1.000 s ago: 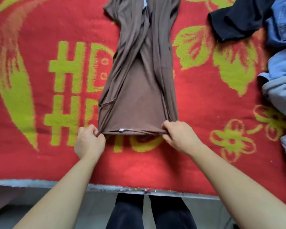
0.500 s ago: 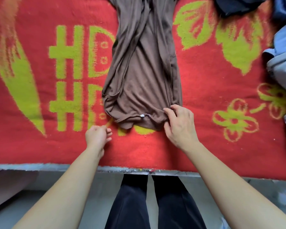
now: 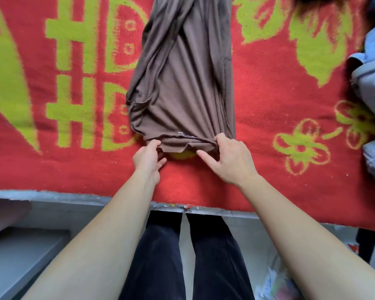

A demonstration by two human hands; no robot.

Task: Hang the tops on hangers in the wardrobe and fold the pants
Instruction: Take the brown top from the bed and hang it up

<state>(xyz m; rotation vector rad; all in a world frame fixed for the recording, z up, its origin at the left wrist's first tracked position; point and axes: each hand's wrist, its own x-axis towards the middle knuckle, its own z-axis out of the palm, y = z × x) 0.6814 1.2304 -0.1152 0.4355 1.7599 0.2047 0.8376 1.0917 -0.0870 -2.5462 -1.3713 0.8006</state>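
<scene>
Head camera looks down at our two bare arms reaching over a red blanket [image 3: 266, 105] patterned in yellow-green, where the brown garment [image 3: 182, 83] lies stretched lengthwise away from us, its far end running out of the top of the picture. Our left hand [image 3: 147, 161] pinches the near left corner of the garment's edge between thumb and fingertips, and our right hand [image 3: 234, 161] grasps the near right corner with its fingers curled over the cloth and the thumb stretched out toward the left. Between our hands the near edge is pulled into a fairly straight line, with a small white tag [image 3: 180, 133] showing on it and soft folds running up the fabric. Just off to the right, a heap of blue-grey clothes [image 3: 372, 83] rests on the blanket, well apart from the garment. Below the blanket's grey near border [image 3: 52, 197] we see our own dark trousers [image 3: 160, 256].
</scene>
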